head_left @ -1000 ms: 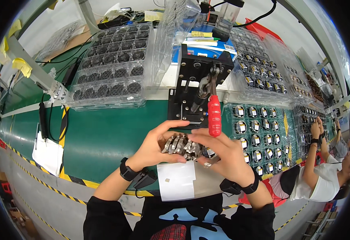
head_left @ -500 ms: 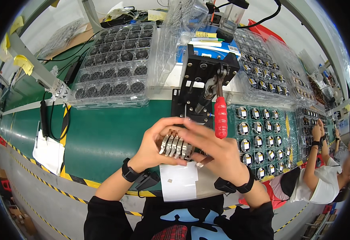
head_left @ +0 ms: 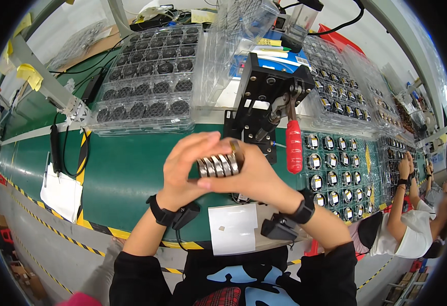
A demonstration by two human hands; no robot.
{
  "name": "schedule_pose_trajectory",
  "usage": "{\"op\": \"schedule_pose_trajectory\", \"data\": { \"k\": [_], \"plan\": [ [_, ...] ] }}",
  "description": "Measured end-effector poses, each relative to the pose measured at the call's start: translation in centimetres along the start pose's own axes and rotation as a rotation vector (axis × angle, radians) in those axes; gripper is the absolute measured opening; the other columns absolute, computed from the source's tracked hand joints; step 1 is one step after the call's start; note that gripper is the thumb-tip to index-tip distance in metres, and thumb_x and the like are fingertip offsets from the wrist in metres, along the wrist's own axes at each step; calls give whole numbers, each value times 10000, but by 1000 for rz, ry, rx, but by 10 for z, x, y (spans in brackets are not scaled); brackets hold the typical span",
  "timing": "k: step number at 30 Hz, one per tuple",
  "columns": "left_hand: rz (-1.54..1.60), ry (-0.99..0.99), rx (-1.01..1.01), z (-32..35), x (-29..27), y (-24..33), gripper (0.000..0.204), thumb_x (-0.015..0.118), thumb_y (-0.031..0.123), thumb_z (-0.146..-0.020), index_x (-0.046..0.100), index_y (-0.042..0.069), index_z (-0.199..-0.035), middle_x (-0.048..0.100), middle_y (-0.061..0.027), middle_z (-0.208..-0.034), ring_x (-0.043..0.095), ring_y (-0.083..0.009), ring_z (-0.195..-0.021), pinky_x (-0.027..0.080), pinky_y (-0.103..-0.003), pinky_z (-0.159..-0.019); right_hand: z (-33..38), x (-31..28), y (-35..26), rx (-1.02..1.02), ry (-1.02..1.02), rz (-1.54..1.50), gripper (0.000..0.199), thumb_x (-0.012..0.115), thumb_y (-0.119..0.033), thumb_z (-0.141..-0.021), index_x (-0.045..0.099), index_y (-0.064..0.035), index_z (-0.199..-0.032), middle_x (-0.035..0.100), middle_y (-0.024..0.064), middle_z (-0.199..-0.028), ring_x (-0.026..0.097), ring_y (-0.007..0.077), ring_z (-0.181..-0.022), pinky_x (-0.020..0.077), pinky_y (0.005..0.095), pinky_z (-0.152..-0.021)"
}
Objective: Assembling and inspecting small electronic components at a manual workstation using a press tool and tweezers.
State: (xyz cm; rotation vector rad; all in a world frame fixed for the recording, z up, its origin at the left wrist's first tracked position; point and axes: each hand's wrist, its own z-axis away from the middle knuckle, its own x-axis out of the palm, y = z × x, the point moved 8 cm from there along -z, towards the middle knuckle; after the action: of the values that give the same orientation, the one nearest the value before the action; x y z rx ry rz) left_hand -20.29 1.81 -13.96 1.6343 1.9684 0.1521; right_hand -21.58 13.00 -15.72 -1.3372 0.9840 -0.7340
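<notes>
A stack of several round silver metal parts (head_left: 219, 165) is pinched between both my hands, held above the green table (head_left: 126, 173). My left hand (head_left: 182, 171) grips the stack's left end with fingers curled over its top. My right hand (head_left: 256, 176) cups the right end from below. Just behind the hands stands a black press jig (head_left: 267, 97) with a red-handled lever (head_left: 294, 147) hanging down.
Clear plastic trays of dark round parts (head_left: 152, 76) sit at the back left. A tray of small fan-like parts (head_left: 335, 173) lies to the right. A white paper (head_left: 232, 228) lies at the table's front edge. Another person (head_left: 412, 214) works at the far right.
Both hands have lifted the stack of metal parts up off the table and closer to the camera, keeping hold of it throughout.
</notes>
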Motion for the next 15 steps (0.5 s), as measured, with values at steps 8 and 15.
{"op": "schedule_pose_trajectory", "data": {
  "k": [8, 15],
  "plan": [
    [17, -233, -366, -16, -52, -43, 911, 879, 237, -503, 482, 112, -1313, 608, -74, -1197, 592, -225, -1028, 480, -350, -864, -53, 31, -4, -147, -114, 1137, 498, 796, -185, -639, 567, -20, -1049, 645, 114, -798, 672, 243, -753, 526, 363, -623],
    [163, -498, -650, 15, -21, -76, 871, 889, 194, -503, 514, 66, -1279, 616, -72, -1179, 602, -171, -996, 483, -309, -859, -59, 34, 33, -87, -195, 1282, 532, 776, -164, -653, 541, -51, -1115, 595, 131, -932, 653, 301, -746, 522, 394, -601]
  ]
}}
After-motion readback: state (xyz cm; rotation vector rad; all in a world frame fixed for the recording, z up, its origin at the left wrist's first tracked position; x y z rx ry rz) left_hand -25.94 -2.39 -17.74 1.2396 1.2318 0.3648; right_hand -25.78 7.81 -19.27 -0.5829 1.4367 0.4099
